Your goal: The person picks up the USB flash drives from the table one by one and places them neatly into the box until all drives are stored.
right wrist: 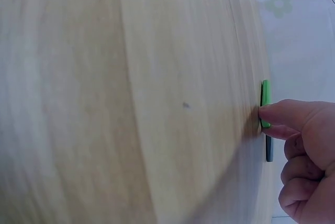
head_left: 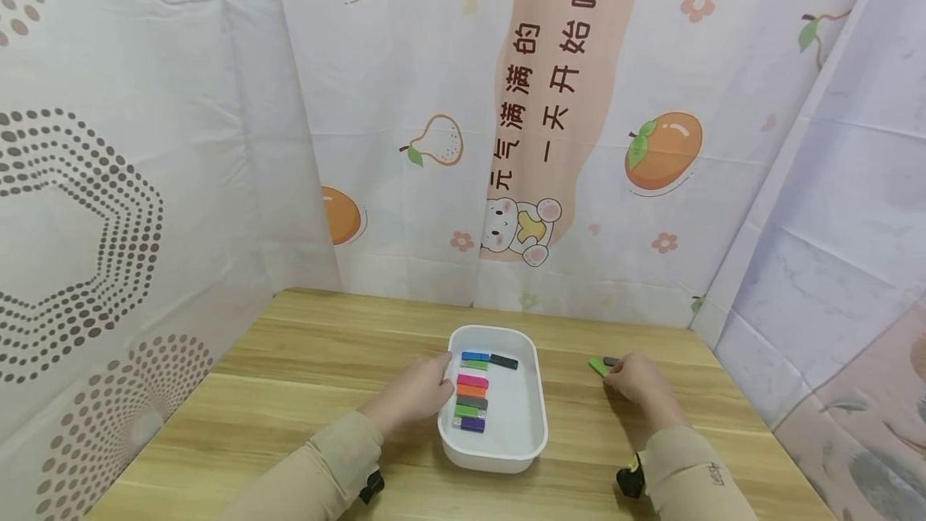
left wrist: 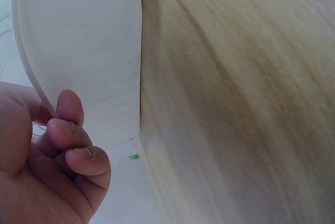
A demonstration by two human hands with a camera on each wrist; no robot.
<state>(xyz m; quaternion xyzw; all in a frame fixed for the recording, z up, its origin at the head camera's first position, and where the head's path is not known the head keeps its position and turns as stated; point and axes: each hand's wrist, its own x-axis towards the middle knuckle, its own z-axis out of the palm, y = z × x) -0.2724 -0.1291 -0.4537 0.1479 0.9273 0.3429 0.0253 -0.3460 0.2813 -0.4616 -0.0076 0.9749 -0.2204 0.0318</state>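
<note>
A white plastic box [head_left: 538, 424] stands on the table, and my left hand [head_left: 419, 388] grips its left rim between thumb and curled fingers [left wrist: 86, 161]. Inside, several USB flash drives lie in a column along the left side, among them a pink one [head_left: 473, 382] and a purple one [head_left: 473, 424]. A black flash drive [head_left: 504, 362] lies to the right of that column. Well to the right of the box, my right hand [head_left: 640, 380] pinches a green flash drive [right wrist: 266, 90] close over the tabletop. Beside it is a dark grey flash drive [right wrist: 269, 150], partly hidden behind the fingers in the head view.
The wooden table [head_left: 304, 376] reaches back to a hanging printed curtain [head_left: 405, 264] with fruit pictures and writing. More patterned cloth [head_left: 239, 183] hangs along the left, and a pale cloth [head_left: 817, 328] borders the right edge.
</note>
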